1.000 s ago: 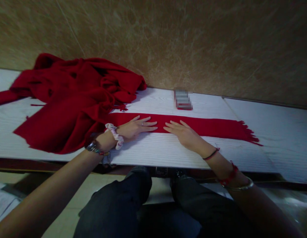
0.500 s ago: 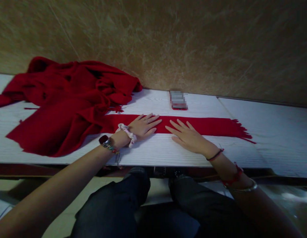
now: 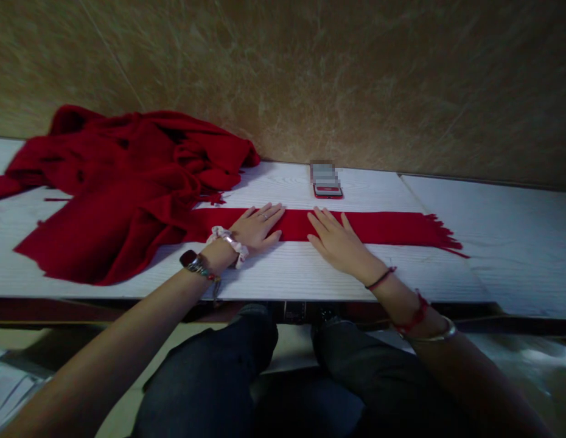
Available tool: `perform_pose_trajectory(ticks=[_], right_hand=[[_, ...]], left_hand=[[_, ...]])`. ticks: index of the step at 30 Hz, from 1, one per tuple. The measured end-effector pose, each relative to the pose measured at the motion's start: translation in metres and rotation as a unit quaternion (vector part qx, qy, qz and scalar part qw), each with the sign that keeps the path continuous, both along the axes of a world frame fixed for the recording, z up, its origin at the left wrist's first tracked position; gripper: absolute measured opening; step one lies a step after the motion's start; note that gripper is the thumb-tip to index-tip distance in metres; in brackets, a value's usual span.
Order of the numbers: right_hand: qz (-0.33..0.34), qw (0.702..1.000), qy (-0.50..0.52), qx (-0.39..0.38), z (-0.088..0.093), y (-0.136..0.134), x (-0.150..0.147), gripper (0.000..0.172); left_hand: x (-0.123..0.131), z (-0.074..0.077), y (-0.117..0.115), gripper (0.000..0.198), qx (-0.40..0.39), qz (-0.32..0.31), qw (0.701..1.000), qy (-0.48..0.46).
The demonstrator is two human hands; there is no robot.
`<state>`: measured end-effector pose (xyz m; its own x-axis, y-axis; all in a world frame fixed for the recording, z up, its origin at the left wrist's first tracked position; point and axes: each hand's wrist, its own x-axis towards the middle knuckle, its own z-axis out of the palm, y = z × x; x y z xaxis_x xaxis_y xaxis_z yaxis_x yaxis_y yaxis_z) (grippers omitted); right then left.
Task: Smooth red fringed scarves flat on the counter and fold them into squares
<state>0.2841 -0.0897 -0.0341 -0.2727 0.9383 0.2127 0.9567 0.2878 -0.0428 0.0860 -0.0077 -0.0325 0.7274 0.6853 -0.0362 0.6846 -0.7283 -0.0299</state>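
Note:
A long red scarf (image 3: 387, 227) lies folded into a narrow strip across the white table (image 3: 283, 274), its fringe at the right end. My left hand (image 3: 255, 228) rests flat on the strip, fingers stretched out and pointing away from me. My right hand (image 3: 335, 238) lies flat beside it, also on the strip, fingers spread. Both hands hold nothing. The strip runs left into a heap of red cloth (image 3: 123, 182).
A phone in a red case (image 3: 327, 182) lies just beyond the scarf near the brown wall (image 3: 338, 79). A seam splits the tabletop at the right. My dark trousers (image 3: 246, 377) show below the table's near edge.
Both hands have turned from pointing at each other to pointing away from me, and slid a little farther across the strip. The strip looks narrower than before.

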Motion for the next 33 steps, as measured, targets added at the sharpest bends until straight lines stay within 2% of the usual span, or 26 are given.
perform_pose_trajectory(ticks=[5,9,14,19,23,26,29,33], right_hand=[[-0.018,0.999,0.029,0.005,-0.001,0.024,-0.034,0.049],[-0.011,0.999,0.029,-0.017,-0.005,0.028,-0.041,0.048],[-0.027,0.999,0.011,-0.039,-0.005,0.018,-0.016,0.047],[-0.1,0.994,-0.003,-0.035,-0.006,0.007,0.029,0.046],[-0.14,0.989,-0.012,-0.046,-0.005,0.003,0.044,0.047],[-0.13,0.991,-0.008,-0.033,0.002,0.006,0.029,0.049],[-0.084,0.996,0.009,-0.009,0.008,0.013,-0.004,0.049],[-0.026,0.999,0.02,-0.005,0.005,0.022,-0.043,0.048]], left_hand=[[0.0,0.0,-0.001,0.059,0.022,0.031,0.999,0.001],[-0.002,-0.002,-0.001,0.06,0.023,0.035,0.999,0.002],[-0.003,-0.004,-0.001,0.059,0.024,0.037,0.999,0.002],[-0.004,-0.003,-0.001,0.058,0.015,0.039,0.999,-0.005],[-0.006,-0.001,-0.001,0.057,0.014,0.097,0.995,-0.014],[-0.007,0.001,-0.001,0.058,0.014,0.127,0.992,-0.002],[-0.006,0.001,-0.001,0.057,0.022,0.133,0.991,0.008],[-0.007,-0.001,0.0,0.058,0.03,0.13,0.991,0.009]])
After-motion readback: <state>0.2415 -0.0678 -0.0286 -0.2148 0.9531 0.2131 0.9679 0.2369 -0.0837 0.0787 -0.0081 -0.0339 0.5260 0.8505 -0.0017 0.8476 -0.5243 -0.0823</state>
